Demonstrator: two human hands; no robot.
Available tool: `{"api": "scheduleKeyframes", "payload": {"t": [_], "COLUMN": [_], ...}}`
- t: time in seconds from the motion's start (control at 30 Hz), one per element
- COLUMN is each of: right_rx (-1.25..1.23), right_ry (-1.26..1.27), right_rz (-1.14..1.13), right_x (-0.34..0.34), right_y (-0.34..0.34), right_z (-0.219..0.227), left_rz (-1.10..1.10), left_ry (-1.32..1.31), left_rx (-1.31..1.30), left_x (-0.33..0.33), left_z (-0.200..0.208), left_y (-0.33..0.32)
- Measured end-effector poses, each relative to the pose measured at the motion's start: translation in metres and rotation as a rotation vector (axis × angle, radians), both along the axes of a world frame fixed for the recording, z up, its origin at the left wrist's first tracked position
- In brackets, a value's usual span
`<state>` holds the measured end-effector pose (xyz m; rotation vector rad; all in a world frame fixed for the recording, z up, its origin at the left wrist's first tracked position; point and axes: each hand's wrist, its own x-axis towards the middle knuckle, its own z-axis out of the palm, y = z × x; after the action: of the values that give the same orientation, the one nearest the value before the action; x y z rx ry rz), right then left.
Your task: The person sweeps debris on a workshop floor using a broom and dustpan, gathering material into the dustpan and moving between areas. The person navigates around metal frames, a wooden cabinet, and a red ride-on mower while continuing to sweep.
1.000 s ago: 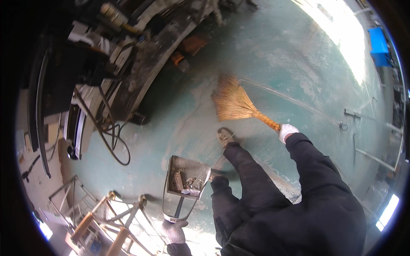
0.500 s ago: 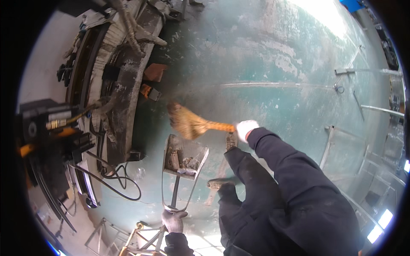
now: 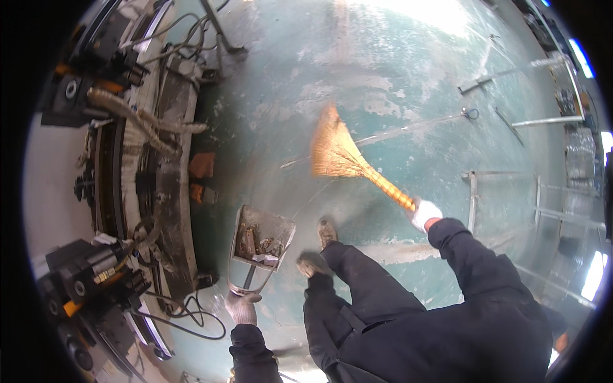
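My right hand [image 3: 424, 214], in a white glove, grips the end of the straw broom's [image 3: 345, 153] orange-bound handle. The broom's bristles fan out toward the far left, above the floor or against it; I cannot tell which. In my gloved left hand [image 3: 243, 307] is the handle of a worn metal dustpan [image 3: 265, 220], which lies to the left of my feet. Bits of debris [image 3: 262, 247], with brownish pieces and a pale scrap among them, lie inside the pan.
Along the left runs a machine [image 3: 175, 210] with hoses and black cables [image 3: 198, 325]. Beside its base are reddish-brown blocks [image 3: 202, 165]. My boots [image 3: 325, 233] stand on the worn green floor [image 3: 268, 96]. Metal frames [image 3: 504, 173] stand at the right.
My right hand has swung the broom away from the dustpan, to the right. The dustpan has shifted slightly left with my left hand. My feet and the view have moved too.
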<state>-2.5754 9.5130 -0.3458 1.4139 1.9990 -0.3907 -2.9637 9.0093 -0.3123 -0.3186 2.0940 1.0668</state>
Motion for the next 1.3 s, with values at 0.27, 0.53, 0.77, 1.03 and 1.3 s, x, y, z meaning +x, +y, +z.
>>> {"api": "scheduleKeyframes", "payload": {"t": [0.27,0.53,0.77,1.03,1.3], "right_rx": [-0.629,-0.265,-0.505,-0.633,-0.427], "right_ry": [0.569,0.187,0.31,0.877,0.899], "right_rz": [-1.418,-1.347,-0.064,-1.416,-1.569], "right_x": [0.136,0.255,0.076,0.0,0.148], "right_y": [-0.152,-0.212,-0.089,0.022,0.141], "right_z": [0.095,-0.013,-0.195,0.026,0.062], "left_rz": [-0.079,-0.381,-0.283,-0.146,-0.155], "left_ry": [-0.026,0.03,-0.02,0.054,0.124], "left_rx": [0.17,0.251,0.106,0.083,0.081], "left_x": [-0.012,-0.008,0.033,0.091,0.069], "left_z": [0.025,0.033,0.099,0.146,0.132], "left_y": [0.036,0.081,0.136,0.266,0.355]}}
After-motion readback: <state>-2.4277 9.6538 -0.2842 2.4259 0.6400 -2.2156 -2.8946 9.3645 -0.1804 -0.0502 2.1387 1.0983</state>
